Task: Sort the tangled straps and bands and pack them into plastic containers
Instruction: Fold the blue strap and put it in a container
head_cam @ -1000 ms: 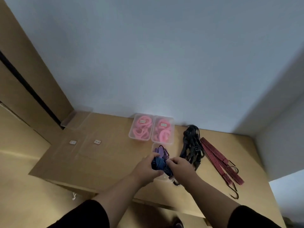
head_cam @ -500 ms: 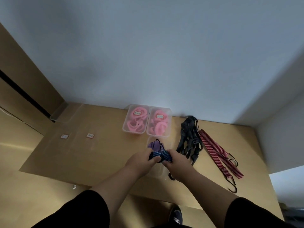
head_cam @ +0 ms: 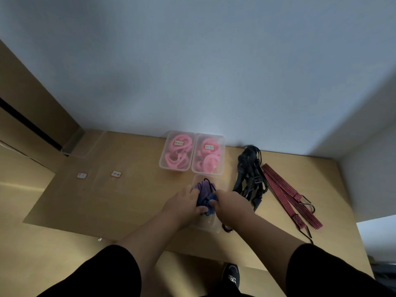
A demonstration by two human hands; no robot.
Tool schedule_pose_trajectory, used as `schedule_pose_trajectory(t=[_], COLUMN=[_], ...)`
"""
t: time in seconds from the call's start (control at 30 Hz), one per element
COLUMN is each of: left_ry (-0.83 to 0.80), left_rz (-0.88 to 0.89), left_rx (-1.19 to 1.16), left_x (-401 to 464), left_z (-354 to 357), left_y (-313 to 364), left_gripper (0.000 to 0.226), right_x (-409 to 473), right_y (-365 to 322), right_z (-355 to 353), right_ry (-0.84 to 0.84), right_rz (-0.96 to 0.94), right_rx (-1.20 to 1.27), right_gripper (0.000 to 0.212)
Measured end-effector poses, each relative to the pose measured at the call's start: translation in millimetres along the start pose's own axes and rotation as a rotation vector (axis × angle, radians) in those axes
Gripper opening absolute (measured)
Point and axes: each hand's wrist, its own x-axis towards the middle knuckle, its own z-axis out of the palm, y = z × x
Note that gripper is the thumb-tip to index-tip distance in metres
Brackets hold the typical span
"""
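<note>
A clear plastic container stands on the wooden table near its front edge. Inside it lie a purple band and a blue striped strap. My left hand and my right hand both grip the blue striped strap over the container, fingers curled round it from either side. Behind it stand two lidded containers full of pink bands, the left one and the right one. A tangle of black straps lies to the right, with a red striped strap with hooks beyond it.
Clear lids with small labels lie flat on the table at the left, beside an empty clear container against the wall. The wall rises straight behind the table. A shoe shows below the front edge.
Both hands have pressed the blue striped strap lower into the clear container, closer round it. The view has tilted slightly.
</note>
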Motion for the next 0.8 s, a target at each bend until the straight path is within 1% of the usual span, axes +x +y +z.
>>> schedule_pose_trajectory(t=[0.1, 0.17, 0.23, 0.3, 0.37, 0.43, 0.5, 0.57, 0.63, 0.7, 0.8], left_ry=[0.074, 0.126, 0.131, 0.092, 0.058, 0.027, 0.010, 0.015, 0.037, 0.070, 0.121], left_rz=[0.023, 0.019, 0.035, 0.058, 0.074, 0.080, 0.066, 0.050, 0.046, 0.051, 0.086], left_rx=[-0.033, -0.023, 0.042, 0.097, 0.099, 0.046, -0.019, -0.057, -0.080, -0.107, -0.079], left_x=[2.3, 4.1, 6.4, 6.7, 6.9, 8.9, 10.0, 9.6, 8.2, 6.7, 3.8], left_z=[4.0, 7.4, 10.5, 11.4, 11.6, 13.4, 17.1, 21.6, 25.0, 27.4, 31.7], left_y=[-2.7, -5.1, -8.2, -10.1, -10.0, -8.1, -5.2, -3.5, -2.8, -3.1, -5.6], left_gripper=[0.053, 0.065, 0.083, 0.100, 0.107, 0.107, 0.102, 0.100, 0.099, 0.096, 0.093], right_x=[6.2, 7.4, 6.0, 2.8, 0.8, 3.3, 8.4, 12.0, 12.2, 11.6, 10.9], right_y=[-0.6, 2.6, 10.0, 18.0, 24.1, 27.1, 27.4, 27.5, 29.2, 30.7, 29.0], right_z=[5.7, 11.2, 17.4, 23.5, 27.8, 31.0, 30.4, 29.9, 32.0, 34.7, 35.7], right_ry=[0.021, 0.088, 0.184, 0.262, 0.280, 0.278, 0.254, 0.230, 0.229, 0.278, 0.355], right_rz=[-0.021, -0.062, -0.122, -0.214, -0.283, -0.323, -0.321, -0.304, -0.288, -0.285, -0.265], right_rx=[-0.053, -0.057, -0.064, -0.142, -0.238, -0.272, -0.243, -0.216, -0.232, -0.250, -0.267], right_gripper=[0.030, 0.029, 0.036, 0.048, 0.059, 0.063, 0.061, 0.060, 0.065, 0.065, 0.056])
